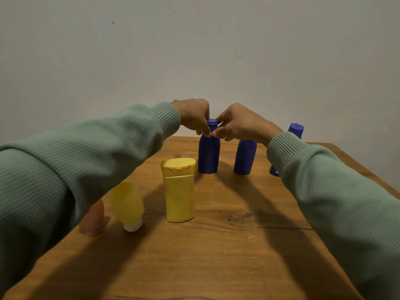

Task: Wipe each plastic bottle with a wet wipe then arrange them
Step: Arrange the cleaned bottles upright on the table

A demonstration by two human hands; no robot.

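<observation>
Three blue plastic bottles stand in a row at the far side of the wooden table (238,245). My left hand (194,115) and my right hand (238,124) both pinch the neck and cap of the leftmost blue bottle (208,154), which stands upright on the table. The middle blue bottle (245,158) is partly behind my right hand. The right blue bottle (295,129) is mostly hidden by my right sleeve. No wet wipe is in view.
A yellow flip-cap bottle (179,191) stands upright nearer to me. To its left a paler yellow bottle (127,204) stands with its white cap down. An orange-brown bottle (95,219) is half hidden under my left sleeve. A plain wall rises behind the table.
</observation>
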